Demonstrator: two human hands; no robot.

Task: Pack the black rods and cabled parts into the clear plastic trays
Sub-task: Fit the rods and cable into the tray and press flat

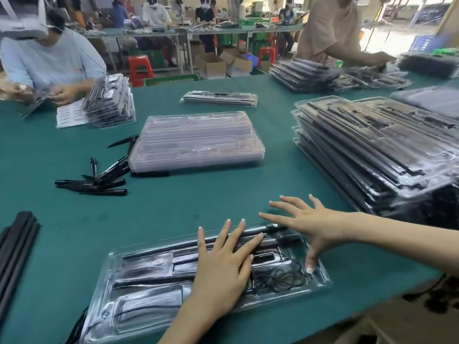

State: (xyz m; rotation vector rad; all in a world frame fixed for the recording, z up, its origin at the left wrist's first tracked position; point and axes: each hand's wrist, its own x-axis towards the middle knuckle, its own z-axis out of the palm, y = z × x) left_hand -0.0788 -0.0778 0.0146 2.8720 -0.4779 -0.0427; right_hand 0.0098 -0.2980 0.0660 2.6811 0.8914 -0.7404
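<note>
Left hand (223,266) flat, fingers straight and spread, pressing on the black rods (173,247) in the clear tray (104,301) at the near edge of the green table (173,209). Right hand (310,224) splayed wide, grasping nothing; thumb tip touches the tray's right end, beside the coiled cable (280,279).

A clear plastic tray (139,316) lies flat under the left hand's (223,271) straight fingers, black rods (183,247) seated lengthwise; a coiled black cable (280,279) sits by the right hand's (315,227) thumb.
</note>
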